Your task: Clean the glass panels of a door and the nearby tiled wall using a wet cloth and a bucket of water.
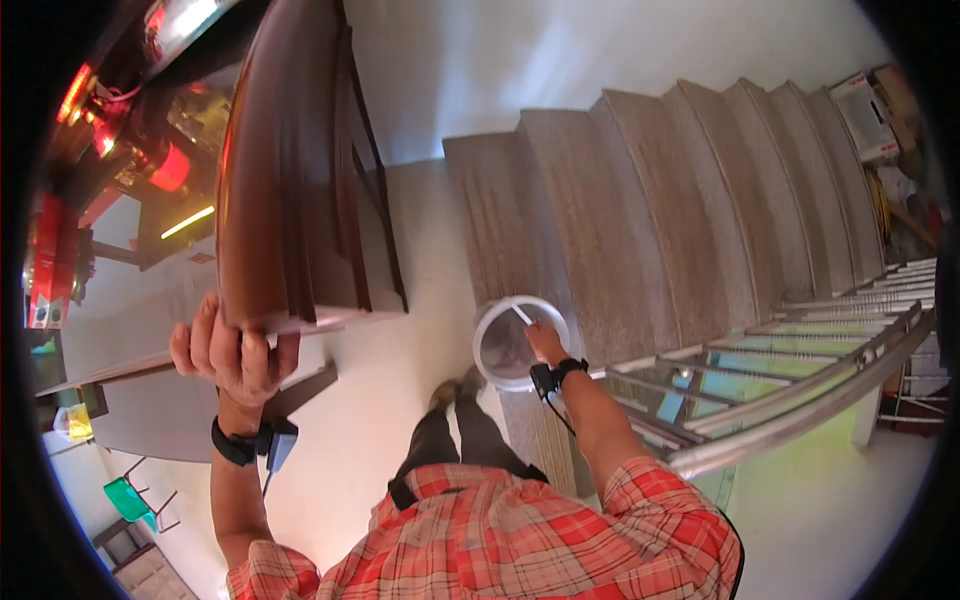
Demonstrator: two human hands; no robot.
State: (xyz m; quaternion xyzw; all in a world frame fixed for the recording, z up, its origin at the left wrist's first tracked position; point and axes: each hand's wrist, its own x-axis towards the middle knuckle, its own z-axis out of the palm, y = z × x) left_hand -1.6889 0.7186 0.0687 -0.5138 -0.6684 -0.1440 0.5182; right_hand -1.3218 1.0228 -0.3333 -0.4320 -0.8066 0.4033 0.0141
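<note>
My left hand is curled against the near edge of a polished dark wooden cabinet, fingers bent over its top. Whether a small cloth lies under those fingers is hidden. Low by my legs, my right hand grips the white handle of a round bucket with a pale rim. The bucket hangs or rests beside the bottom of the staircase; I cannot tell which. Its inside looks greyish and see-through, and its contents are unclear.
Stone-like stairs rise to the right, bordered by a metal railing. Boxes lie at the far right end. Red lamps and ornaments stand beyond the cabinet. A green chair is at lower left.
</note>
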